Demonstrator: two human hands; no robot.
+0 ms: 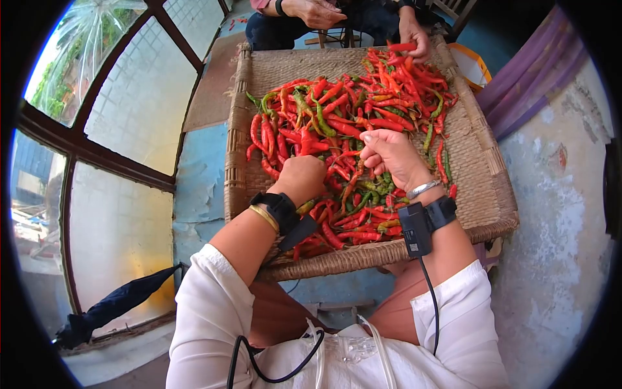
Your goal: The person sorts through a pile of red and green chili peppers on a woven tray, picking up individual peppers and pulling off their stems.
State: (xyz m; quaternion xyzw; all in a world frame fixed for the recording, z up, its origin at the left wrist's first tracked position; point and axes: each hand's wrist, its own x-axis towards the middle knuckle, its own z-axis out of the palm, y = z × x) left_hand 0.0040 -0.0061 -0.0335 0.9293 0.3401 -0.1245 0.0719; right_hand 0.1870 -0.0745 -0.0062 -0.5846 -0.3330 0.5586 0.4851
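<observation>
A heap of chili peppers, mostly red with several green ones, lies on a woven rope surface in a frame. My left hand is closed in a fist over the left part of the heap, and a red chili pepper sticks up from its fingers. To the right, my right hand is raised slightly over the middle of the peppers. Its thumb and index finger are pinched together, the other fingers curled. What lies between those fingertips is too small to make out.
Across the heap sits another person, whose one hand holds a red pepper and whose other hand is raised. Windows and a folded dark umbrella are at left. A peeling wall and purple curtain stand at right. Cables hang from my wrist devices.
</observation>
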